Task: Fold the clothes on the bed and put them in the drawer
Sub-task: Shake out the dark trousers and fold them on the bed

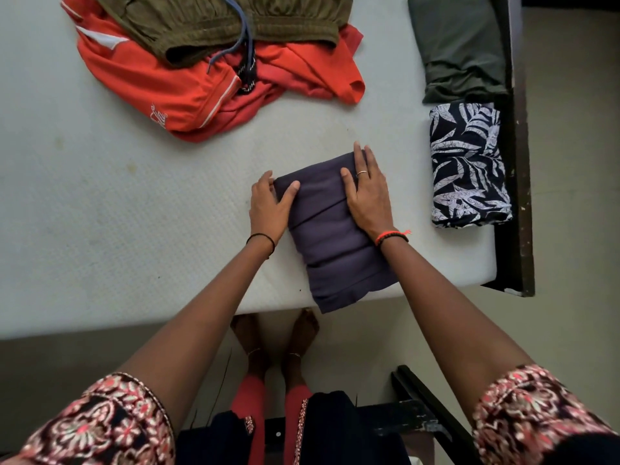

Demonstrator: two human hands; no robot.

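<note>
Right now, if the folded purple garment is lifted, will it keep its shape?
Probably not: the purple garment looks soft, its near end drooping over the mattress edge. Likely light, thin cloth; folds may slip open unsupported.

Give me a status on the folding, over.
Left hand grips purple garment at far corner; right hand flat on top. Garment folded, near end overhanging mattress. Orange garment and olive garment unfolded beyond.

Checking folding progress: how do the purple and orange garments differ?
The purple garment is folded into a rectangle; the orange garment lies crumpled. The left hand grips and the right hand presses the purple garment; an olive garment overlaps the orange garment. Both lie on the bed.
</note>
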